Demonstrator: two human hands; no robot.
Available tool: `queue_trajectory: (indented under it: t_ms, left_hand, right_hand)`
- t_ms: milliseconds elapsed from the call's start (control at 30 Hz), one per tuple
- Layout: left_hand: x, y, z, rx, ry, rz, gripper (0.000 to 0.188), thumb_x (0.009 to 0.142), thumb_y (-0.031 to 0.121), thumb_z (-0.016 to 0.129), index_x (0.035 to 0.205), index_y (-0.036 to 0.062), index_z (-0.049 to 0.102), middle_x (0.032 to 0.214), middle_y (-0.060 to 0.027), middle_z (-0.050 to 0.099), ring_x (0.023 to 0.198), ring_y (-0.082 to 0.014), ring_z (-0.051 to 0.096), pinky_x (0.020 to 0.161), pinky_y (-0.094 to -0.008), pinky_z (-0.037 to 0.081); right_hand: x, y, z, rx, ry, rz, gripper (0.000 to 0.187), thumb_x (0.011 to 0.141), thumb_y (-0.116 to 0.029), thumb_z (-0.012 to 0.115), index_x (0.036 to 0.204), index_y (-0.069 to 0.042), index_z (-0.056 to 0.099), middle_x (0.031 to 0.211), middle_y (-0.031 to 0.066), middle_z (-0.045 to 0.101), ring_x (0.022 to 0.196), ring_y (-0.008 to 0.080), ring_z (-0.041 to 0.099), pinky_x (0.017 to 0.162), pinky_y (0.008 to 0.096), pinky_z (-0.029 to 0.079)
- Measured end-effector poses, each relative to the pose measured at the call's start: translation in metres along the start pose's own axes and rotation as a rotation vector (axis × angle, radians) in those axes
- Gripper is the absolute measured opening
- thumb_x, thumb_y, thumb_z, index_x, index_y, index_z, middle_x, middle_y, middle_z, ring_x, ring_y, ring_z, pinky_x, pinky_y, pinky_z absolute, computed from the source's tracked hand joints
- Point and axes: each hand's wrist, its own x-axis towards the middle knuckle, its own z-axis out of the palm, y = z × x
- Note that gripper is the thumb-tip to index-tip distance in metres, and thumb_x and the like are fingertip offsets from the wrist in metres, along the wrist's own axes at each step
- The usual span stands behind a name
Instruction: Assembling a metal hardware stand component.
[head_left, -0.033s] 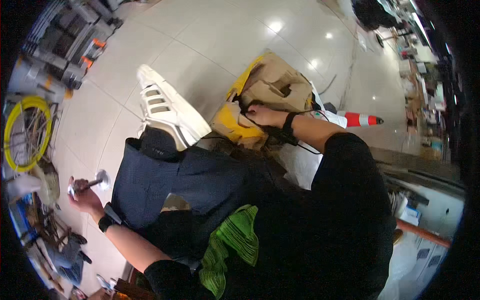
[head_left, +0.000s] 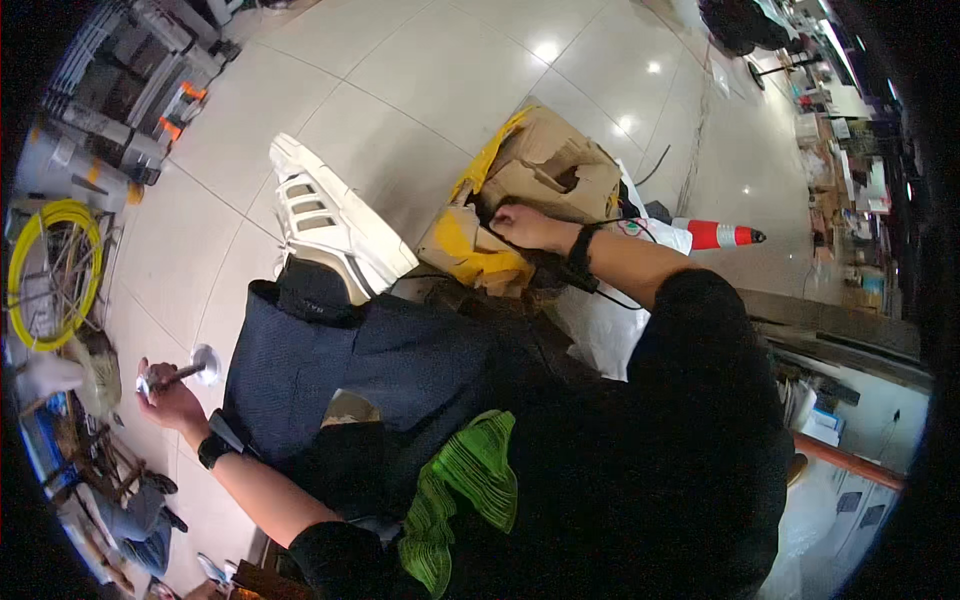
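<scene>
My left hand [head_left: 172, 402], held out at the left, is closed around a short dark rod with a pale round disc [head_left: 206, 364] at its far end. I cannot tell what kind of tool it is. Ahead of my lap, my right hand [head_left: 525, 226] reaches into the opening of a torn cardboard box [head_left: 545, 155] with yellow tape. Its fingers are curled closed; whatever they grip is hidden. A thin black cable [head_left: 625, 300] runs under that wrist. My leg in dark blue trousers [head_left: 290, 370] and a white shoe [head_left: 335, 225] lies between my hands.
A red and white traffic cone [head_left: 722, 235] lies on its side beyond a white plastic bag [head_left: 605, 325]. At the left stands a yellow-rimmed wheel-like coil [head_left: 58, 270]. A green ribbed cloth [head_left: 470, 480] is on my lap. Stacked goods [head_left: 845, 170] line the right side.
</scene>
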Motion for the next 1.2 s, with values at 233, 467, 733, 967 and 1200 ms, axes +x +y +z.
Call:
queue_trajectory:
  t_ms: [233,467,733,967,1200]
  left_hand:
    - [0.000,0.002,-0.010,-0.044,-0.169,-0.018,0.051,0.085,0.038,0.036,0.111,-0.0035,0.049,0.073,-0.0036,0.044,0.070,-0.0160,0.040,0.070,-0.0313,0.033]
    - [-0.005,-0.001,-0.004,0.023,-0.102,-0.062,0.053,0.087,0.041,0.035,0.112,-0.0039,0.049,0.070,-0.0026,0.040,0.068,-0.0159,0.037,0.070,-0.0307,0.033]
    - [0.002,-0.001,-0.019,0.057,-0.088,-0.154,0.054,0.085,0.043,0.036,0.112,-0.0014,0.048,0.067,-0.0042,0.042,0.065,-0.0188,0.040,0.066,-0.0329,0.035]
    - [0.005,0.001,-0.018,0.096,-0.095,-0.149,0.054,0.084,0.044,0.036,0.109,-0.0015,0.050,0.068,-0.0063,0.048,0.064,-0.0201,0.043,0.064,-0.0337,0.035]
    - [0.014,0.001,-0.022,0.095,-0.176,-0.168,0.053,0.084,0.044,0.036,0.106,-0.0023,0.052,0.069,-0.0061,0.051,0.063,-0.0204,0.044,0.063,-0.0327,0.036]
  right_hand:
    - [-0.058,-0.013,-0.085,-0.654,0.638,-0.311,0.025,0.079,-0.026,0.055,0.091,-0.004,0.057,0.092,0.0128,0.058,0.091,0.0287,0.054,0.075,0.0399,0.045]
    - [-0.093,0.021,-0.028,-0.891,0.607,-0.454,0.031,0.076,-0.029,0.053,0.099,-0.009,0.057,0.108,0.0102,0.052,0.105,0.0284,0.047,0.092,0.0422,0.037]
    - [-0.134,0.028,0.046,-0.575,0.357,-0.060,0.051,0.077,-0.037,0.054,0.114,-0.002,0.049,0.107,0.0128,0.053,0.102,0.0274,0.048,0.092,0.0424,0.035]
    - [-0.160,0.018,0.068,-0.550,0.412,-0.093,0.051,0.076,-0.036,0.056,0.113,-0.002,0.049,0.103,0.0128,0.054,0.098,0.0259,0.048,0.088,0.0389,0.035]
    - [-0.152,0.017,0.062,-0.430,0.478,-0.178,0.046,0.075,-0.032,0.059,0.109,-0.002,0.050,0.090,0.0125,0.056,0.085,0.0264,0.053,0.083,0.0377,0.039]
